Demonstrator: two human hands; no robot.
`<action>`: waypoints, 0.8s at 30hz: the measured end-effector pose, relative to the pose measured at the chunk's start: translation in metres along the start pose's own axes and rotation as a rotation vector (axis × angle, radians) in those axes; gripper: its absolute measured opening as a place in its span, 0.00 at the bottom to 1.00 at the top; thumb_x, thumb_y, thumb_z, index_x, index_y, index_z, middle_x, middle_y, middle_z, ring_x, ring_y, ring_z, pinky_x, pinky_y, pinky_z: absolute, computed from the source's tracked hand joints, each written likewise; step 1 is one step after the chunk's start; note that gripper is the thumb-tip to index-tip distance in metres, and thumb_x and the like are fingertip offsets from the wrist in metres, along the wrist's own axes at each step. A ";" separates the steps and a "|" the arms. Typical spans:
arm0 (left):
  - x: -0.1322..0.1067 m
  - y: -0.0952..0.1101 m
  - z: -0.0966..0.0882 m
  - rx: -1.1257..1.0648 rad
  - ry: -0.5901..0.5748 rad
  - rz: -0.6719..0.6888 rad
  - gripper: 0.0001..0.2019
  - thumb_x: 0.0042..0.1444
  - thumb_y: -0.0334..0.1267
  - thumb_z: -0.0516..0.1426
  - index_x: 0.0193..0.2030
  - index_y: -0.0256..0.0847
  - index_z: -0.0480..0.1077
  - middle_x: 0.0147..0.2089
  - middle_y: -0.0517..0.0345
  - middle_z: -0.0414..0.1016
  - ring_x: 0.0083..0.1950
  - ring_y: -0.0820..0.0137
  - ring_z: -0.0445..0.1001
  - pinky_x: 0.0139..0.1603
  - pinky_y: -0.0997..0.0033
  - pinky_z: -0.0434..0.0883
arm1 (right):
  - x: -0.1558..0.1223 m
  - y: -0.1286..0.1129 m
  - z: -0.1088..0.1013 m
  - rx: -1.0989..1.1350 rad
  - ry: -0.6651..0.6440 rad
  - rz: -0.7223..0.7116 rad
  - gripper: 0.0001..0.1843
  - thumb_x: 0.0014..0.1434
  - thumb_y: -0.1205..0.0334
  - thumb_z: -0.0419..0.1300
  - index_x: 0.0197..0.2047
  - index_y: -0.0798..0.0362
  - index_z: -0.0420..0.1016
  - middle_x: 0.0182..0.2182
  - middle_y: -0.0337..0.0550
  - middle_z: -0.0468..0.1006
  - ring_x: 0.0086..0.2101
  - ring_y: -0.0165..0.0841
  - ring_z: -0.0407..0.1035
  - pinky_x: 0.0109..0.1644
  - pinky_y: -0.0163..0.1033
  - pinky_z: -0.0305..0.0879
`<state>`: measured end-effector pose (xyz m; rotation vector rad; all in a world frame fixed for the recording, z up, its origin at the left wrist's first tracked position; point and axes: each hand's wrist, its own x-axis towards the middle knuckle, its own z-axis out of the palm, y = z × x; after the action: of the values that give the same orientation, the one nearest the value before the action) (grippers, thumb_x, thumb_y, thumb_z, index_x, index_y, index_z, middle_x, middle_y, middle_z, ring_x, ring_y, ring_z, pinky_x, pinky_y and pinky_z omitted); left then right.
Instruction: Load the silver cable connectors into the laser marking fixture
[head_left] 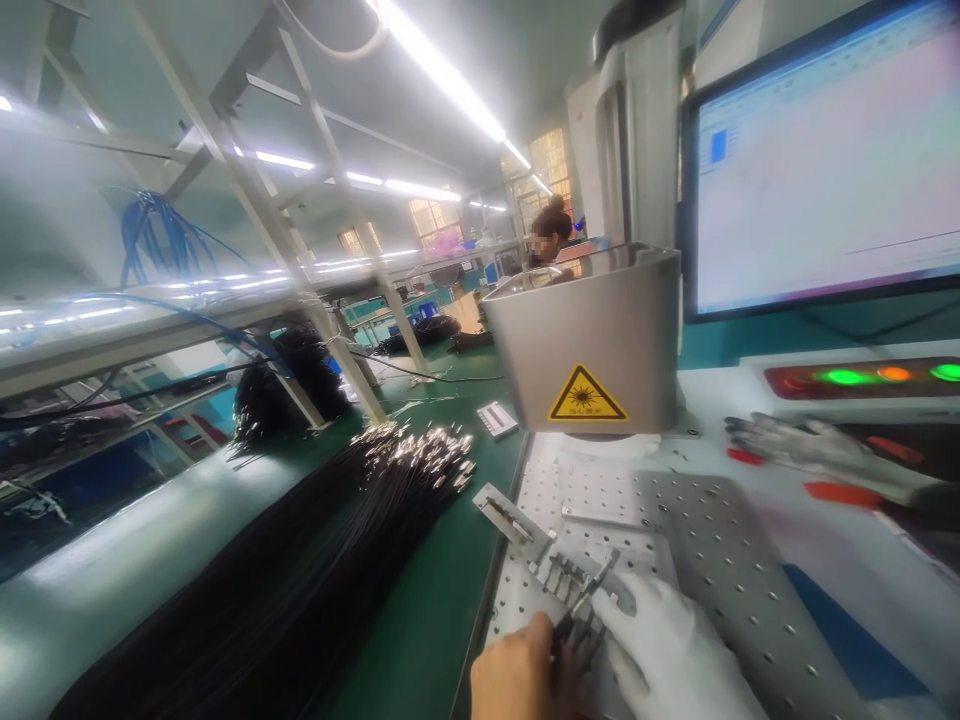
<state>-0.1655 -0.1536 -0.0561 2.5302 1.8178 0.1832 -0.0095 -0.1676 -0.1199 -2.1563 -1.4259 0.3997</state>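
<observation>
My left hand [514,668], bare, is at the bottom centre with its fingers closed around black cables [561,632]. Close on its right is my right hand [675,640] in a white glove, its thumb and fingertips pinching the metal end of a cable connector [604,570]. Beneath the fingertips, several metal connectors lie side by side in a small metal fixture [536,545] on the perforated plate [701,520]. My fingers partly hide the cables and the fixture's near end.
Black cables with bright metal ends [420,455] lie bundled on the green table [420,600]. A metal housing [592,340] with a laser warning sign stands over the plate. At right are a monitor [825,160], lit buttons [844,377] and a glove [787,440]. A person [551,232] is behind.
</observation>
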 end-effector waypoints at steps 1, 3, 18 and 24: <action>0.001 0.000 -0.002 -0.033 -0.027 -0.023 0.09 0.61 0.35 0.52 0.40 0.41 0.74 0.35 0.54 0.77 0.39 0.64 0.77 0.31 0.71 0.53 | -0.002 -0.004 -0.008 0.004 -0.071 -0.026 0.26 0.58 0.57 0.35 0.49 0.22 0.63 0.59 0.17 0.54 0.55 0.13 0.42 0.59 0.28 0.41; 0.003 0.000 -0.005 -0.084 -0.061 -0.053 0.10 0.61 0.37 0.52 0.40 0.39 0.73 0.36 0.50 0.77 0.40 0.62 0.77 0.32 0.70 0.52 | -0.004 -0.010 -0.022 -0.002 -0.164 -0.071 0.26 0.57 0.55 0.33 0.52 0.22 0.61 0.60 0.16 0.51 0.52 0.13 0.41 0.54 0.24 0.37; 0.036 0.000 -0.027 -0.908 -0.646 -0.261 0.11 0.63 0.35 0.47 0.28 0.38 0.57 0.17 0.64 0.56 0.16 0.79 0.47 0.19 0.74 0.45 | 0.004 0.003 -0.019 -0.266 -0.023 -0.320 0.32 0.53 0.48 0.45 0.62 0.37 0.60 0.61 0.35 0.54 0.56 0.15 0.48 0.66 0.22 0.54; 0.037 0.003 -0.015 -0.936 -0.536 -0.182 0.09 0.58 0.27 0.50 0.27 0.38 0.58 0.14 0.67 0.53 0.17 0.79 0.51 0.20 0.77 0.48 | 0.017 0.003 -0.017 -0.370 0.066 -0.435 0.35 0.51 0.49 0.49 0.60 0.54 0.65 0.49 0.47 0.65 0.55 0.12 0.53 0.68 0.18 0.55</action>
<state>-0.1529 -0.1200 -0.0379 1.5619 1.2906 0.2441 0.0086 -0.1580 -0.1071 -2.0155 -1.9911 -0.1040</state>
